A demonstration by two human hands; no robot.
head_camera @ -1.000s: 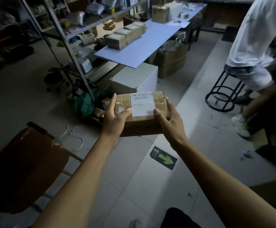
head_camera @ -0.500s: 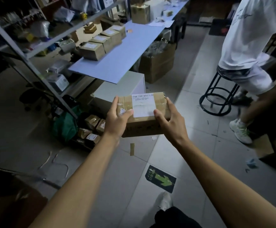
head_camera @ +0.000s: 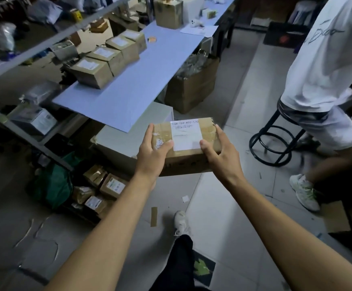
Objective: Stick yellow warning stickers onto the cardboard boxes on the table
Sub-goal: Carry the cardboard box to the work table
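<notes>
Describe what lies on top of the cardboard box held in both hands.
The box carries a white label and brown tape; the thumbs of the left hand and right hand press on top. No yellow sticker shows. Its underside is hidden.

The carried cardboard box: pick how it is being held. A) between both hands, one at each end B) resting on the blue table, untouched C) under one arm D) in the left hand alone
A: the left hand and the right hand grip opposite ends of the cardboard box, thumbs on top beside its white label, short of the blue table.
</notes>
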